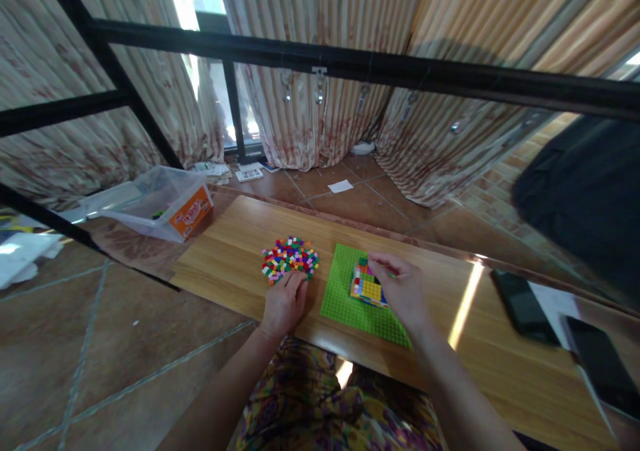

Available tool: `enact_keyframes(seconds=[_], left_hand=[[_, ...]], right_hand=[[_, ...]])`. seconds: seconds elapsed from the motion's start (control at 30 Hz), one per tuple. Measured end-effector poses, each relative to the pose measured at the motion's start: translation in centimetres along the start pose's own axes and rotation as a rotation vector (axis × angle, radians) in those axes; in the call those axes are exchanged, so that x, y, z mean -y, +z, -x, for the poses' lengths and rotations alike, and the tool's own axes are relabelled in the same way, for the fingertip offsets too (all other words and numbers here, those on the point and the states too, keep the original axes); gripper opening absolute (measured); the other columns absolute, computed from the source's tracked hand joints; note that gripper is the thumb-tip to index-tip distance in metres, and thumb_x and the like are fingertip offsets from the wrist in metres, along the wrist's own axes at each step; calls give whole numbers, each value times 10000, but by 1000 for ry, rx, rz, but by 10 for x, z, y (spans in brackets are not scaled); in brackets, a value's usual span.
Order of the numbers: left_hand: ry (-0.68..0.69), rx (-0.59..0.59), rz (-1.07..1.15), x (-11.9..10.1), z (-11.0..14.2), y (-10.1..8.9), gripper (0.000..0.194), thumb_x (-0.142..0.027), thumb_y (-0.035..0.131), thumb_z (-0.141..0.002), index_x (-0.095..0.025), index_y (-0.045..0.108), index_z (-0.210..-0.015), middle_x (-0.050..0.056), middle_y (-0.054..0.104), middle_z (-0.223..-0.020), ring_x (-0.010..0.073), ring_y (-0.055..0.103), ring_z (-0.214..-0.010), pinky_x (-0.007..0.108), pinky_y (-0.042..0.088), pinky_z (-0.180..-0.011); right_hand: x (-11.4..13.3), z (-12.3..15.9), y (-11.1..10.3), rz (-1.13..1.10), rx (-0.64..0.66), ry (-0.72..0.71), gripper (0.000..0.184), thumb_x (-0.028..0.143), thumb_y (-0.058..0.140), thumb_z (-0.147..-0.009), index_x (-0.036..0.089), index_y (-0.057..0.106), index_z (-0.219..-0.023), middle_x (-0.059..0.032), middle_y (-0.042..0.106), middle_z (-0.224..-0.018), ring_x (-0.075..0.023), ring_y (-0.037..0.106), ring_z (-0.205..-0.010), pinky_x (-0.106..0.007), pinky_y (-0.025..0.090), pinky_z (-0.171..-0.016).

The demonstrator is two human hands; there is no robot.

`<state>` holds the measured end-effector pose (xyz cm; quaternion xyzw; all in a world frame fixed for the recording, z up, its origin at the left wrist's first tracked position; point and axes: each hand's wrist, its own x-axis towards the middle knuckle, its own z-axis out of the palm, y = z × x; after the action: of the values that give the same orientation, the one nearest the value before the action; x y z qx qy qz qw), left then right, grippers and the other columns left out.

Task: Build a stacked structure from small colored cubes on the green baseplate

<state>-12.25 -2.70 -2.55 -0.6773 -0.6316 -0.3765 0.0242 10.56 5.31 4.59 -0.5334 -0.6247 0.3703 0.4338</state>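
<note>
A green studded baseplate (336, 301) lies on the wooden board. On it stands a small structure of coloured toy bricks (371, 290), with a yellow studded area in the middle and blue, white, red and pink around it. My right hand (403, 288) is over its right side, thumb and finger pinched near the far edge; whatever is between them is too small to make out. To the left is a heap of tiny mixed-colour bricks (290, 254). My left hand (286, 302) rests at the heap's near edge with curled fingers, and the fingertips' contents are hidden.
A clear plastic bin (155, 204) with an orange label stands beyond the board's left end. Two dark devices, a black one (525, 304) and a phone-like one (603, 361), lie at the right. A black metal frame (350, 68) crosses in front of curtains.
</note>
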Motion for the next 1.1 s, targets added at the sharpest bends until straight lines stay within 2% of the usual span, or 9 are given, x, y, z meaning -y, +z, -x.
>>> enact_keyframes(seconds=[0.13, 0.27, 0.37, 0.5, 0.67, 0.83, 1.1], left_hand=[[10, 1, 82, -1, 4, -4, 161, -216, 478, -972, -204, 629, -1027, 44, 737, -933, 149, 699, -856, 260, 556, -781], [-6, -29, 186, -15, 12, -11, 165, -245, 490, -975, -198, 640, -1023, 46, 742, -918, 143, 711, -833, 249, 573, -760], [1, -7, 249, -31, 18, -17, 153, -228, 514, -965, -196, 640, -1046, 40, 740, -918, 138, 712, -827, 248, 580, -764], [-15, -14, 291, -48, 16, -25, 128, -198, 552, -941, -190, 645, -1029, 38, 738, -908, 134, 710, -821, 246, 582, -763], [-47, 35, 390, -62, 6, -29, 83, -192, 595, -918, -196, 654, -975, 6, 729, -849, 110, 692, -756, 211, 563, -717], [-67, 70, 463, -76, 2, -25, 94, -180, 599, -914, -200, 667, -977, 0, 729, -870, 102, 686, -782, 196, 548, -726], [-85, 141, 518, -82, 4, -16, 101, -178, 585, -922, -199, 668, -976, 8, 729, -887, 112, 687, -820, 209, 543, -754]], right_hand=[[17, 38, 33, -66, 188, -77, 221, 390, 638, -876, 237, 778, -952, -60, 770, -924, -224, 709, -857, -374, 558, -808], [17, 62, 61, -101, 219, -34, 232, 337, 630, -885, 209, 763, -1025, -79, 769, -967, -217, 713, -864, -351, 561, -796], [13, 69, 69, -119, 225, -9, 206, 300, 648, -868, 199, 767, -1003, -80, 767, -961, -211, 713, -861, -345, 562, -810], [11, 72, 66, -169, 207, 36, 143, 286, 680, -843, 209, 780, -912, -60, 769, -902, -201, 711, -833, -331, 560, -798], [9, 73, 53, -245, 174, 62, 141, 302, 686, -834, 219, 777, -901, -41, 772, -871, -190, 714, -804, -321, 563, -771], [10, 77, 36, -156, 120, -13, 181, 306, 620, -882, 237, 779, -935, -44, 781, -908, -193, 721, -838, -314, 561, -765], [4, 82, 21, -65, 151, -47, 195, 275, 604, -894, 249, 779, -976, -31, 789, -929, -189, 735, -853, -300, 563, -780]])
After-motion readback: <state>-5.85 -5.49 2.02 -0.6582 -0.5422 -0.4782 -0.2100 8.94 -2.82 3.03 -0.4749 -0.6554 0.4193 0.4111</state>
